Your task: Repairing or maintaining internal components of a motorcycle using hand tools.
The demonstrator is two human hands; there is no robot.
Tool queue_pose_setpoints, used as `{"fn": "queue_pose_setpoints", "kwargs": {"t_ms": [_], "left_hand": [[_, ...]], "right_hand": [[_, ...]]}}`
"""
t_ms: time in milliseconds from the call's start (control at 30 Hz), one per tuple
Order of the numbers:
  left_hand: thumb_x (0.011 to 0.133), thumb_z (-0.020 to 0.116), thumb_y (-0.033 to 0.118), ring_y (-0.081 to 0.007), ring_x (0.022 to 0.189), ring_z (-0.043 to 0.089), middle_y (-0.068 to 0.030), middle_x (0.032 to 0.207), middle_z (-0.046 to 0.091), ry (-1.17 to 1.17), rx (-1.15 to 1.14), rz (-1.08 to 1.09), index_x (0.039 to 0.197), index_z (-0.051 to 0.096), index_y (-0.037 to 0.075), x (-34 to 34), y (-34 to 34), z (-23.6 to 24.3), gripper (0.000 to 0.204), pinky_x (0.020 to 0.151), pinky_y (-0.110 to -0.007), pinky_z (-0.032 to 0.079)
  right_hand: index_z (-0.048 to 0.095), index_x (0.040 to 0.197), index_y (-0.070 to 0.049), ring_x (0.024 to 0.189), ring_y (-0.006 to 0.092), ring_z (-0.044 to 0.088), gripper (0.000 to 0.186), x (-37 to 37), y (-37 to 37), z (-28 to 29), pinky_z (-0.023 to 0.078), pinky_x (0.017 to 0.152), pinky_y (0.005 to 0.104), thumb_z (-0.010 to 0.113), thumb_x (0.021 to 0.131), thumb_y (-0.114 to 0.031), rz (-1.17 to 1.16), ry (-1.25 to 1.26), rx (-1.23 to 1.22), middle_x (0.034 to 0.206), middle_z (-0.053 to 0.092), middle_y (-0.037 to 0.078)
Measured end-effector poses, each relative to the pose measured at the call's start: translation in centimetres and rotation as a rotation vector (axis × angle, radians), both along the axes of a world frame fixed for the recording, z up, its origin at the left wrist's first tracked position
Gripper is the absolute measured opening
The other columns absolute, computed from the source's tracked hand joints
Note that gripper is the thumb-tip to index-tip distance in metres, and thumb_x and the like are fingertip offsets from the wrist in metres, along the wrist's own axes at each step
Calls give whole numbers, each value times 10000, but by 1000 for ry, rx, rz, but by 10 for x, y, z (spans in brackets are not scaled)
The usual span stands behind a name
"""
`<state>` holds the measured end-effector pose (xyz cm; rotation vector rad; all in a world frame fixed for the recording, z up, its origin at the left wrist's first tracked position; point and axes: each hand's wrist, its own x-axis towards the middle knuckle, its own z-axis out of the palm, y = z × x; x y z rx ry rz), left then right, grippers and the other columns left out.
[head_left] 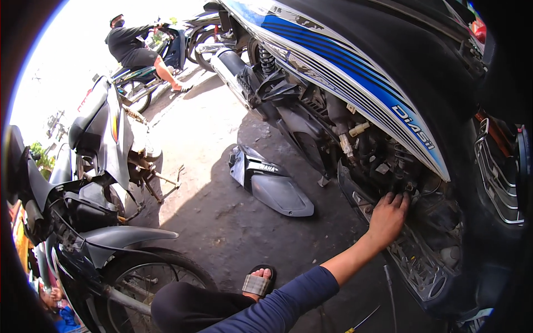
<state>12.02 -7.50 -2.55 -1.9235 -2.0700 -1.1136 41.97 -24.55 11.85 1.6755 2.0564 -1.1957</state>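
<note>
One bare left hand (pixel 390 217), emerging from a dark blue fabric sleeve (pixel 277 297), reaches into the uncovered side of a scooter (pixel 355 61), which stands along the right edge of the ground (pixel 222 244). Its fingers are bent and close together; the tips are lost among dark parts, so whether they grip anything cannot be told. The right hand is out of view.

The scooter's long body panel is smooth, glossy and tapered, striped in blue, white and black. The cavity beneath it contains dark hoses and fittings, with a pale, cylindrical connector (pixel 359 129) at its upper edge. A coiled spring (pixel 267 60) stands towards the scooter's rear.

Well apart from the hand, near the middle of the rough, stained ground, lies a loose cover (pixel 283 194) of grey plastic: a matt, rounded plate joined to an angular end. At the ground's left edge, a second motorcycle (pixel 94 194) carries a curved grey mudguard (pixel 130 238) above a thin-spoked wheel (pixel 139 280).
</note>
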Motion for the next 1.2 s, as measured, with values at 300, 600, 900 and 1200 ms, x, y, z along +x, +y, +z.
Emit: {"fn": "queue_pose_setpoints", "kwargs": {"t_ms": [300,600,900,1200], "left_hand": [[813,466,56,-374,1208,475,-288,1324,464,-18,-79,96,1368,334,-123,30,-11,0,598,1081,-438,320],[718,644,55,-422,1237,415,-274,1380,408,-204,45,-43,1233,513,2,19,-24,-1,534,1048,-500,319],[701,684,15,-313,993,562,-121,1104,602,-296,220,-130,1042,610,37,0,-59,-7,349,858,-396,446],[850,523,75,-323,687,670,-144,734,660,215,-355,-116,904,607,18,-38,14,46,114,593,-404,537]], "right_hand": [[589,1084,26,709,378,605,333,12,3,-14,465,642,439,511,924,-255,-11,138,12,791,627,206],[596,972,38,500,232,510,184,-1,10,-14,384,493,340,584,850,-99,8,267,174,606,518,134],[571,827,8,467,179,421,74,5,-3,-4,336,460,321,582,802,-61,-2,283,66,557,429,76],[620,759,-51,513,180,566,123,30,-8,-17,404,586,291,625,716,-166,-149,157,12,581,570,33]]}}
